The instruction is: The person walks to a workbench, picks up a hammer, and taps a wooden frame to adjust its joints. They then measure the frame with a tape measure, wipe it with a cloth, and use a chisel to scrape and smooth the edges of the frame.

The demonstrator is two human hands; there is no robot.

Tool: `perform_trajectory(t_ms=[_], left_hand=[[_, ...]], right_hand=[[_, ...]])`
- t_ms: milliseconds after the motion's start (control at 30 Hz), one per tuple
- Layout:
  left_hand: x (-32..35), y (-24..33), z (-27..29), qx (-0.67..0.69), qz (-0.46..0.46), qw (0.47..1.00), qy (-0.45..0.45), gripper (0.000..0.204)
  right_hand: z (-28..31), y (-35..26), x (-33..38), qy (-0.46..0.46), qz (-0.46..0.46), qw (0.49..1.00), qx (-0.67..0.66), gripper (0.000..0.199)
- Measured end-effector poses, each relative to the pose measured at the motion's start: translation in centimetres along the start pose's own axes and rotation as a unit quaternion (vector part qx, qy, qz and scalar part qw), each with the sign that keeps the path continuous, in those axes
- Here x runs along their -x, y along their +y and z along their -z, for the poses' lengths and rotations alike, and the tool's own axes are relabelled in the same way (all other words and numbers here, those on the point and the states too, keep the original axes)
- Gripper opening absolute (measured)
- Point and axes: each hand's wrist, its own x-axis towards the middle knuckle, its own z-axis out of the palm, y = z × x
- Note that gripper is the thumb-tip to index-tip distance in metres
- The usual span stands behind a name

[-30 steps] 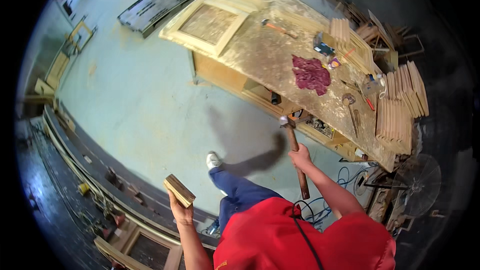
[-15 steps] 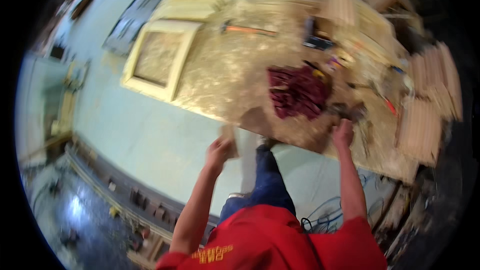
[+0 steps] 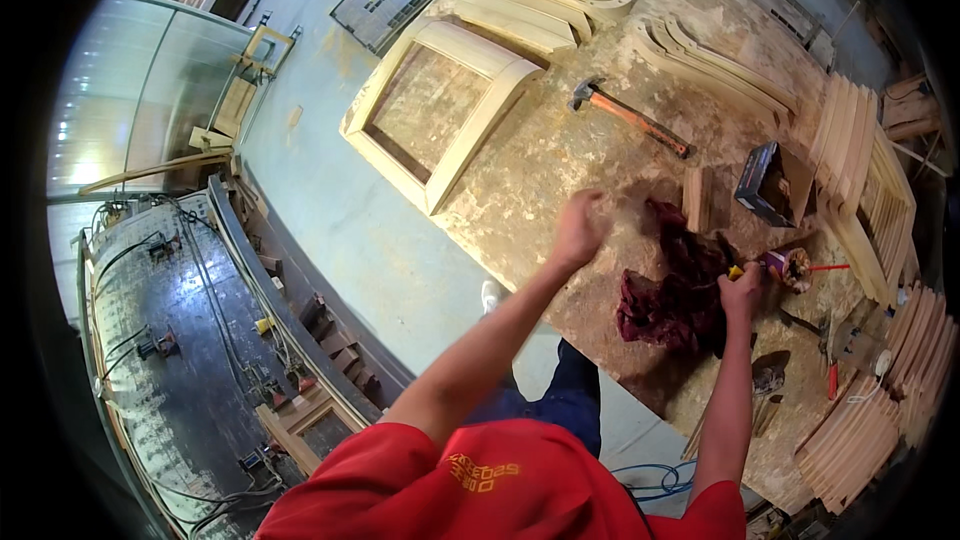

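Note:
My right hand (image 3: 741, 292) is closed at the right edge of a crumpled dark-red cloth (image 3: 668, 308), with a small yellow object (image 3: 735, 272) showing at its fingers. What kind of object it is stays hidden. My left hand (image 3: 580, 232) hovers over the worktable (image 3: 530, 210), left of the cloth, its fingers smeared by motion. A short wooden block (image 3: 697, 200) stands just beyond the cloth, apart from the left hand. Farther back lies a claw hammer (image 3: 632, 118) with an orange and black handle.
An arched wooden frame (image 3: 430, 110) lies at the table's left edge. Curved wood pieces (image 3: 715, 70) are stacked along the back and right. A dark open box (image 3: 775, 185) and a purple roll-like item (image 3: 790, 268) sit right of the cloth. Blue hose (image 3: 660, 480) lies below.
The wooden block that was in my left hand now stands on the table. Both hands have moved out over the table, and my right hand has closed on the yellow object. The view has turned.

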Motion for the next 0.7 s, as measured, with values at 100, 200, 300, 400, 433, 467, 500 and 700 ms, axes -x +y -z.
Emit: perform_trajectory(t_ms=[100,200,300,400,433,467,500,700], left_hand=[[-2.8,-7.4,12.4,-0.277,-0.026,0.952,0.124,0.067],[-7.4,-9.3,20.9,-0.396,0.082,0.912,0.07,0.078],[-11.1,-10.1,24.1,-0.341,0.107,0.931,-0.07,0.057],[-11.1,-9.2,23.4,-0.203,0.068,0.967,-0.14,0.029],[-10.2,-9.3,22.2,-0.213,0.145,0.951,-0.169,0.029],[-8.9,-9.9,21.6,-0.275,0.097,0.94,-0.177,0.031],[-7.1,-8.7,20.6,-0.274,0.038,0.949,-0.153,0.033],[-0.2,-7.1,24.8,0.125,0.107,0.948,-0.271,0.027]], right_hand=[[2.3,-2.7,1.9,0.132,0.102,0.986,-0.028,0.051],[5.7,-5.0,5.6,0.142,0.048,0.965,-0.214,0.046],[5.7,-6.1,8.8,0.033,-0.036,0.886,-0.462,0.044],[3.9,-11.9,13.8,-0.139,-0.088,0.735,-0.658,0.041],[2.7,-14.5,15.6,-0.182,-0.101,0.722,-0.659,0.04],[1.4,-18.2,17.0,-0.209,-0.124,0.744,-0.622,0.038],[0.2,-21.9,18.1,-0.225,-0.15,0.768,-0.581,0.036],[-3.7,-39.5,21.1,-0.261,0.036,0.927,-0.266,0.046]])
